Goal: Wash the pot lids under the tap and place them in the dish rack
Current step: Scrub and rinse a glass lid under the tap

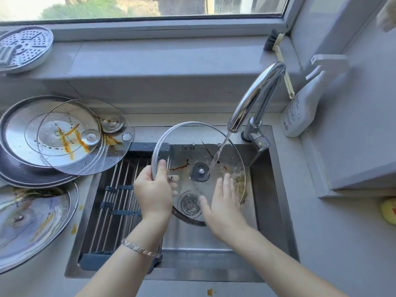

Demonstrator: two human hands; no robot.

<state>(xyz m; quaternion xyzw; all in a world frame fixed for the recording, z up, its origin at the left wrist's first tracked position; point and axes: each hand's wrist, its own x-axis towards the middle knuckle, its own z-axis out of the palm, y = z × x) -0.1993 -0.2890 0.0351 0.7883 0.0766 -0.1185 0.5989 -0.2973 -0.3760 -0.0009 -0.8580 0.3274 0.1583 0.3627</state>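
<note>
Tilting under the tap [257, 99] stream over the sink [264, 200], the glass lid [188, 142] showed brown sauce streaks; left grip [154, 191] pinched its rim, right grip [224, 202] lay flat, fingers straight, on it. More dirty lids [81, 136] sat stacked on grey counter [321, 243] beside the dish rack [120, 185], below a window [150, 7].

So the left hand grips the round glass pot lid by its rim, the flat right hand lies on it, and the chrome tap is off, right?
Not off: in the head view the chrome tap is running, its water falling onto the round glass pot lid. The left hand does grip the rim, and the flat right hand lies on the glass.
</note>
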